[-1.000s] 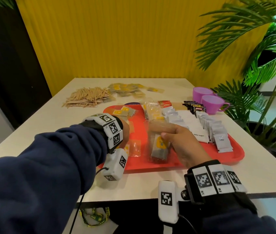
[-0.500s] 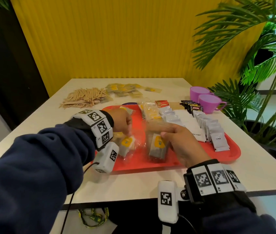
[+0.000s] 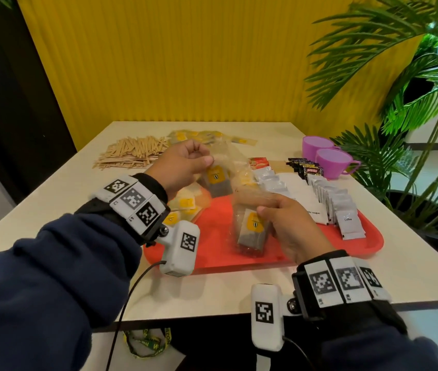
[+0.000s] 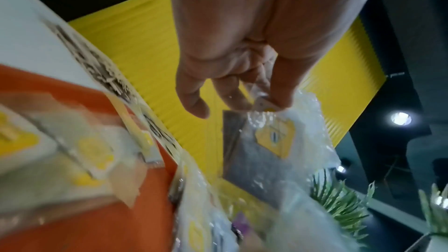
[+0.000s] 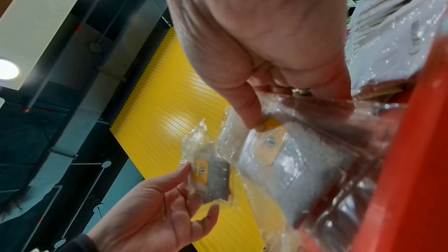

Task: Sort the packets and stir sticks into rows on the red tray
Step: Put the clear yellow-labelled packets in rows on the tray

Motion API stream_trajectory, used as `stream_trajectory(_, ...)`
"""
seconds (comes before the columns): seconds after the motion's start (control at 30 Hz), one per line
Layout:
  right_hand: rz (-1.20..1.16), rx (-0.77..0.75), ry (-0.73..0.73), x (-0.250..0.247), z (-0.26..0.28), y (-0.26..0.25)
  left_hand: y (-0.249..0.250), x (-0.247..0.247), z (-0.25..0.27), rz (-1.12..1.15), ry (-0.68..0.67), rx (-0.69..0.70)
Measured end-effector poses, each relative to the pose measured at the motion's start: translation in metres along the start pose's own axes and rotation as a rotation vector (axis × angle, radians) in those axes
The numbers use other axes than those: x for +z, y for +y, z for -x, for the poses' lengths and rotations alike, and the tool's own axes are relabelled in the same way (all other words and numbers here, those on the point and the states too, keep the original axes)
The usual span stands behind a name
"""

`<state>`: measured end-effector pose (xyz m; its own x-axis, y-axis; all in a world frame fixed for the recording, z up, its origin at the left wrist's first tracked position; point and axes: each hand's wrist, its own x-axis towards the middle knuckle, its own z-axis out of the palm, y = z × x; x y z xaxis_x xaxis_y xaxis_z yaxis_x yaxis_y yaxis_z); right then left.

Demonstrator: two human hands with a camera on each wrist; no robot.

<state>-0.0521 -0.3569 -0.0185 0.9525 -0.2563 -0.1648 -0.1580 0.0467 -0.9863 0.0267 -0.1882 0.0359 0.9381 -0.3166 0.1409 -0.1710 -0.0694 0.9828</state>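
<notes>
The red tray lies on the table in front of me. My left hand pinches the top of a clear tea-bag packet with a yellow tag and holds it up over the tray's far left; the same packet hangs from the fingers in the left wrist view. My right hand grips an upright stack of like tea-bag packets standing on the tray, thumb on the front one. More tea-bag packets lie loose at the tray's left. Wooden stir sticks are heaped at the far left of the table.
Rows of white sachets and dark sachets fill the tray's right side. Two purple cups stand beyond its right corner, beside a potted palm. More yellow-tagged packets lie at the table's back.
My left hand has picked one tea-bag packet off the tray's left side and lifted it up and away from me. The right hand has stayed on the upright stack.
</notes>
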Motion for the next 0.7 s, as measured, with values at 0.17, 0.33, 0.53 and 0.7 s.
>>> stream_trajectory(0.17, -0.026, 0.003, 0.004, 0.000, 0.000, 0.000, -0.002, 0.009, 0.009, 0.253, 0.125, -0.027)
stream_trajectory(0.33, -0.042, 0.007, 0.006, 0.001, 0.001, -0.001, -0.003, 0.021, 0.021, 0.397, 0.149, -0.057)
stream_trajectory(0.53, -0.032, 0.008, 0.004, -0.001, 0.003, 0.000, 0.000, 0.014, 0.019, 0.605, 0.344, -0.014)
stream_trajectory(0.7, -0.044, 0.005, 0.001, -0.001, 0.001, 0.000, -0.004, 0.025, 0.026, 0.542, 0.295, 0.020)
